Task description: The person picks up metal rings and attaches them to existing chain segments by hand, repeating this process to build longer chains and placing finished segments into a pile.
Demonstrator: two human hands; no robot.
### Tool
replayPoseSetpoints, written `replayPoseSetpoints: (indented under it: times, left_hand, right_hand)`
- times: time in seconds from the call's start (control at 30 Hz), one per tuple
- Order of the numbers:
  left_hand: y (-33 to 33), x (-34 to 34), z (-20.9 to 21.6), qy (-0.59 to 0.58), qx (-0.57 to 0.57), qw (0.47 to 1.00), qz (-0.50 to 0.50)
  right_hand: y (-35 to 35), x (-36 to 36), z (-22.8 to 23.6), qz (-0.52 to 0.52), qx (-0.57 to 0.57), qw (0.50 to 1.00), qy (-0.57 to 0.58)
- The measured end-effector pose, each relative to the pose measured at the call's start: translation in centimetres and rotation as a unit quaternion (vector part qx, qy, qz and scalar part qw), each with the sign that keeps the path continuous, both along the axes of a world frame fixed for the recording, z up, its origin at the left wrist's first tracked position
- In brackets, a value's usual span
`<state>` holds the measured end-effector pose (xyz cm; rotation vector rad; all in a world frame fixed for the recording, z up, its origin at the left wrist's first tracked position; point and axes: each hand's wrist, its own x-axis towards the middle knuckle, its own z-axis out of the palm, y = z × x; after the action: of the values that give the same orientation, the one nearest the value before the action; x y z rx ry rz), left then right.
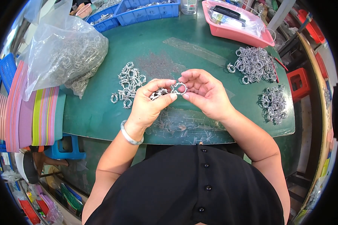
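Between my two hands, over the middle of the green table, is a silver ring-shaped metal clamp [180, 89]. My left hand [148, 99] pinches its left side with thumb and forefinger, and several more metal clamps [158, 93] are gathered in that palm. My right hand [205, 92] has its thumb and fingertips at the clamp's right edge, fingers curled. Left of my left hand lies a loose pile of similar clamps [129, 83]. Two more heaps rest at the right: a larger pile [254, 64] farther off and a smaller pile [275, 104] nearer.
A clear plastic bag [69, 52] full of metal parts stands at the table's left. Blue bins [148, 14] line the far edge, beside a pink basket [238, 35]. Stacked coloured baskets [45, 116] are at left; a red stool [299, 84] is at right.
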<state>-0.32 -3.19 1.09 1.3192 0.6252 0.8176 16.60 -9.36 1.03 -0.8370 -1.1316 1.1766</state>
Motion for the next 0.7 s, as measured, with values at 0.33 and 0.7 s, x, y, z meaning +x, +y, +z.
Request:
replayPoseSetpoints:
  times: [0.33,0.7]
  left_hand:
    - [-0.2,0.2,0.3,-0.011,-0.042,0.999,-0.013]
    - [-1.2,-0.7,1.4,-0.045,-0.115,0.992,-0.033]
  right_hand:
    - [-0.2,0.2,0.3,-0.013,0.007,1.0,-0.01]
    - [-0.5,-0.2,1.9,0.043,-0.003,0.99,-0.134]
